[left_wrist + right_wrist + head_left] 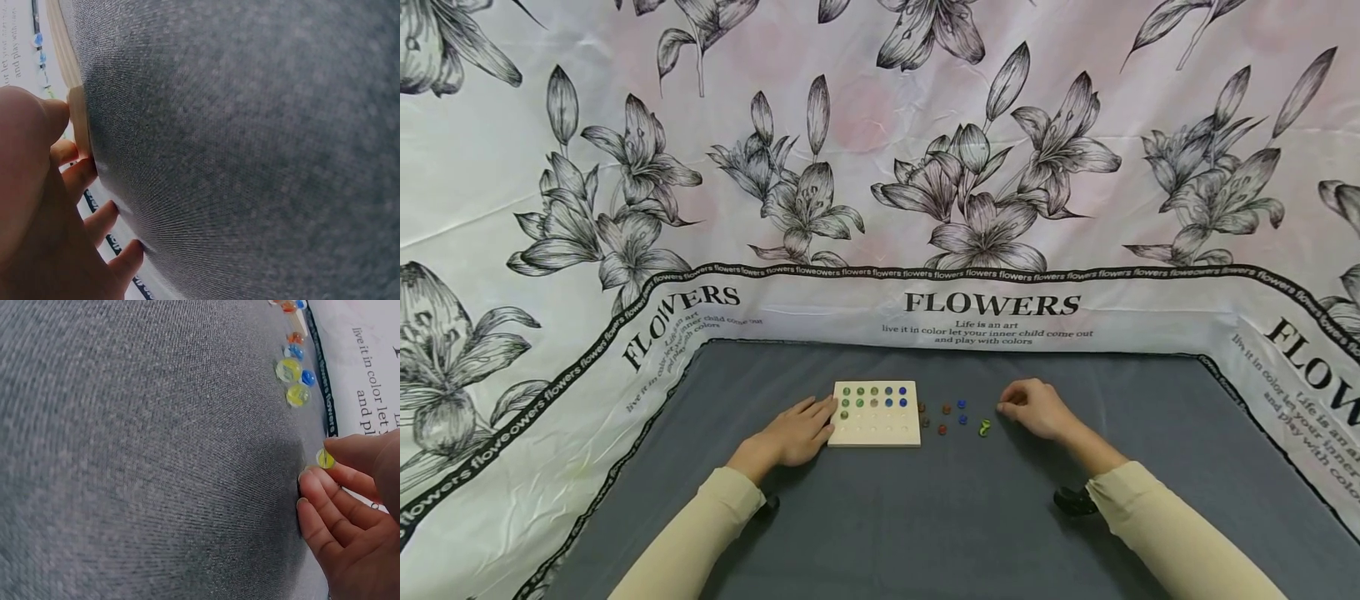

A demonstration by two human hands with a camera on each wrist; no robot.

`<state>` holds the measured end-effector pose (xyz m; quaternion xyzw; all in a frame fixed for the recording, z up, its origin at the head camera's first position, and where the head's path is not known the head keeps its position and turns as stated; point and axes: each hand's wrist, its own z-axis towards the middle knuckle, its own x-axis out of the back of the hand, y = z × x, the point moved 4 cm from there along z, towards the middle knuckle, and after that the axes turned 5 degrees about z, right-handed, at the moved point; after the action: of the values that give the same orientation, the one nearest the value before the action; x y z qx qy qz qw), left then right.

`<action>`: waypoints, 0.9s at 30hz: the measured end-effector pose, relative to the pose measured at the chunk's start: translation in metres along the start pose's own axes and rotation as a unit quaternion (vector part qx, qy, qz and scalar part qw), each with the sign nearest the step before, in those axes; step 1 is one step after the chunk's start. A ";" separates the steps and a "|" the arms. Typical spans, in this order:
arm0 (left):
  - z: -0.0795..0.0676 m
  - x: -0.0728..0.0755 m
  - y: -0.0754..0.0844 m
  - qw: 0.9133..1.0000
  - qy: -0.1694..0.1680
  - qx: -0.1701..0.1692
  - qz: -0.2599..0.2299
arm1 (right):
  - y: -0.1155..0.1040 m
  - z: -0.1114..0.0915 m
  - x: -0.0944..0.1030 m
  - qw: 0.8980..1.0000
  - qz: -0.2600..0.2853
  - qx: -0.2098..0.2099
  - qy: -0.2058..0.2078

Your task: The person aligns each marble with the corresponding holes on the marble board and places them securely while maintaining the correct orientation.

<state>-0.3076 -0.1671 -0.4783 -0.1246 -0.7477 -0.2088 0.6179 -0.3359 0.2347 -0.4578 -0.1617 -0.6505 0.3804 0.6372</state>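
A pale wooden board (880, 437) with rows of round hollows lies on the grey cloth. Green marbles (860, 402) fill hollows on its left part, blue marbles (902, 391) those at its right. My left hand (795, 432) rests at the board's left edge, thumb and fingertips touching it, other fingers spread on the cloth. Right of the board, my right hand (1037, 408) pinches a yellow marble (325, 459) between thumb and forefinger, low over the cloth. Two more yellow marbles (984, 427) lie between that hand and the board.
Loose orange-red marbles (946, 408) and blue marbles (962, 419) are scattered just right of the board. Behind them, the grey cloth (880, 525) ends at a white border printed with "FLOWERS" lettering (992, 304). A flower-patterned sheet (850, 183) rises at the back.
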 end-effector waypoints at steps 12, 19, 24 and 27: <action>-0.002 0.004 0.002 1.000 -0.005 -0.006 0.000 | -0.011 -0.003 0.002 0.999 0.042 0.015 -0.012; -0.006 0.008 0.006 1.000 -0.017 0.003 0.009 | -0.025 -0.009 -0.001 0.997 0.064 0.041 -0.024; -0.005 0.008 0.006 1.000 -0.015 0.006 0.008 | -0.035 -0.011 -0.006 0.996 0.070 0.053 -0.030; -0.005 0.008 0.005 1.000 -0.016 0.007 0.008 | -0.040 -0.011 -0.009 0.996 0.069 0.057 -0.023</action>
<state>-0.3026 -0.1653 -0.4692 -0.1298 -0.7578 -0.1967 0.6084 -0.3137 0.2052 -0.4367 -0.1605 -0.6297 0.4636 0.6024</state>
